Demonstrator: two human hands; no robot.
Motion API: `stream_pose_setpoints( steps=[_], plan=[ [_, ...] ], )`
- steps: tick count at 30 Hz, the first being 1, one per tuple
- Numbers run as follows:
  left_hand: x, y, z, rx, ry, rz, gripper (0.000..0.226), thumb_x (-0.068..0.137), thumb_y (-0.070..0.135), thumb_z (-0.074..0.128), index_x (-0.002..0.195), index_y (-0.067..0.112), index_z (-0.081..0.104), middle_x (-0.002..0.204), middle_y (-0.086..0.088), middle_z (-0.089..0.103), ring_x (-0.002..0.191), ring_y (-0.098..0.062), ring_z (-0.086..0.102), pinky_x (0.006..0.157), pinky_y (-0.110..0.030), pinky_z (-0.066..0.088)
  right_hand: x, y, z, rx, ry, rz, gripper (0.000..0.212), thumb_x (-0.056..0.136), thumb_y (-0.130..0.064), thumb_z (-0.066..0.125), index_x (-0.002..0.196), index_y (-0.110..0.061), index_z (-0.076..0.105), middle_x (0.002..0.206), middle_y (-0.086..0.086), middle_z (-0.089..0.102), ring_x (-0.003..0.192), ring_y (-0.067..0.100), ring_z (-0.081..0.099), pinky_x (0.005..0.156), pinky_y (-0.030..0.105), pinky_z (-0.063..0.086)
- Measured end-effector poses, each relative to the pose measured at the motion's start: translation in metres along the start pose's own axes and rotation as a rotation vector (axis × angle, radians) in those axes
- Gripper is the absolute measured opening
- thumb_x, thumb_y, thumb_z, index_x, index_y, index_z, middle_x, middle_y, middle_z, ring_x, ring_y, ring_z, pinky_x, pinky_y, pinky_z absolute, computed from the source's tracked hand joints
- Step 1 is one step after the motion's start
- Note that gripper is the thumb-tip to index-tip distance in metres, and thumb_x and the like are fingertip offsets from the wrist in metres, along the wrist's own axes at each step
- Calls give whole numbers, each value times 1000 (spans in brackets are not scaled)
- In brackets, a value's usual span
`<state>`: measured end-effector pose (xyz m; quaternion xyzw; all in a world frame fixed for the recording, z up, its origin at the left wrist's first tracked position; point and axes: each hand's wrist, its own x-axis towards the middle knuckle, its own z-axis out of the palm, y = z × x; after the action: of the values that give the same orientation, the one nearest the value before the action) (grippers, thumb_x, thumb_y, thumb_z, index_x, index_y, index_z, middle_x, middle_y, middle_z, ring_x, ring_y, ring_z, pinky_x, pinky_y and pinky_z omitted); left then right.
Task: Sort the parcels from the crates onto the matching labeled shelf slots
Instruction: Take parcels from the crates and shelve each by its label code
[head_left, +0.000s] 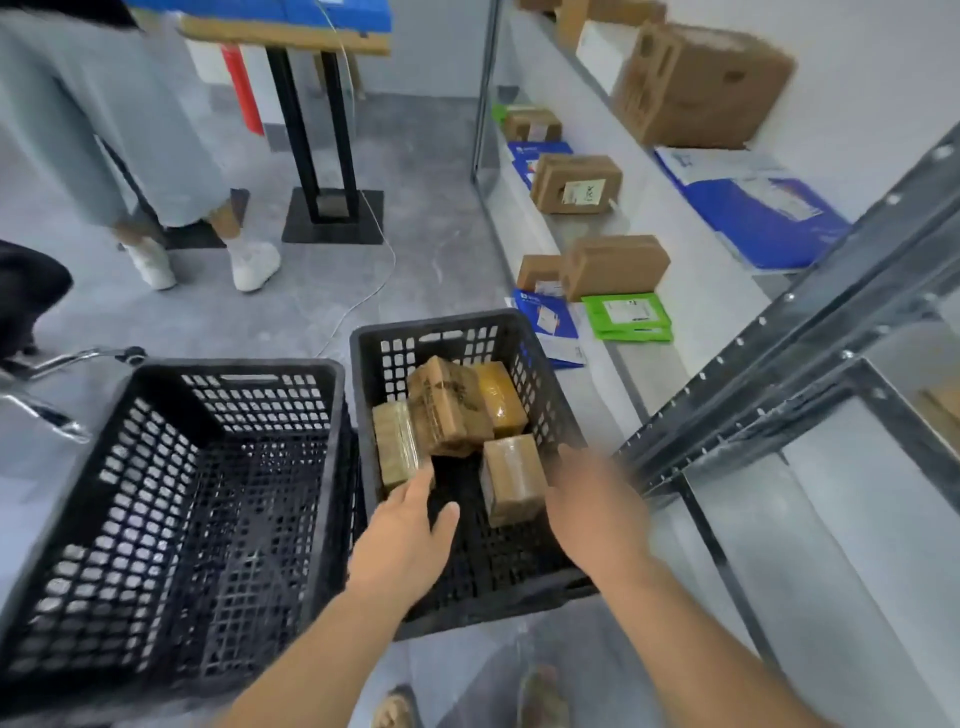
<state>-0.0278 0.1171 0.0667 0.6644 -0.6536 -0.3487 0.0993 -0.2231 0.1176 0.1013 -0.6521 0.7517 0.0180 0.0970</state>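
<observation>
The shelf unit (649, 218) w/ parcels already laid out is seen at right; an empty crate (182, 493) at left. The right crate (447, 332) holds four brown parcels, grouped toward its far wall and right side. Step judged: picking the next parcel. Left hand (410, 525) is reached in, fingers extended and relaxed, tips at the near end of the parcel by the left wall (396, 449); nothing gripped. That parcel's long axis runs near-to-far. Right hand (597, 509), blurred, is spread just beside the wrapped parcel (511, 478) at the right wall; grip cannot be told. Next: a firm grasp, then the label must be read.
</observation>
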Motion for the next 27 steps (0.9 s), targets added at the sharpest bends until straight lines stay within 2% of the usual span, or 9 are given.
stream_pose_setpoints(
  steps=[4,7,12,16,21,24,27],
  plan=[
    [36,-8,29,-8,-96,-78,63,98,49,36,152,30,9,153,4,29,121,-21,51,90,-37,50,46,14,35,2,-86,8,51,97,-34,43,145,-21,29,139,4,42,124,23,45,91,35,46],
    [64,-12,53,-26,-130,-134,62,98,48,36,151,30,10,152,3,31,120,-23,52,89,-38,51,80,24,64,15,-145,-6,50,96,-31,45,143,-20,32,137,5,44,123,24,46,90,37,48],
    [114,-10,102,-153,-203,-275,60,99,47,36,152,30,12,152,1,30,113,-23,56,84,-33,49,131,45,111,23,-256,-28,49,96,-30,45,142,-21,33,138,5,41,123,23,44,88,38,47],
    [149,-7,150,-273,-235,-402,57,100,44,35,151,27,16,151,-2,32,128,-21,44,94,-27,40,164,59,147,53,-348,-85,56,96,-29,46,147,-23,23,150,4,27,135,23,31,98,39,43],
    [180,-9,199,-429,-294,-582,57,101,45,30,152,25,13,151,-6,35,131,-26,42,97,-30,38,200,54,179,45,-439,-178,63,97,-25,45,150,-26,10,158,4,0,143,26,11,106,42,34],
    [190,-18,221,-612,-341,-705,61,98,53,26,152,29,10,154,-4,28,133,-30,39,107,-37,37,218,52,197,6,-441,-231,62,99,-24,40,151,-27,8,159,6,-6,146,28,-1,112,44,26],
    [194,-24,231,-827,-340,-768,64,95,58,31,150,36,9,149,-5,36,127,-28,46,103,-43,43,226,54,213,-29,-488,-226,61,99,-25,38,151,-28,6,160,5,-4,146,27,-6,116,44,16]
  ],
)
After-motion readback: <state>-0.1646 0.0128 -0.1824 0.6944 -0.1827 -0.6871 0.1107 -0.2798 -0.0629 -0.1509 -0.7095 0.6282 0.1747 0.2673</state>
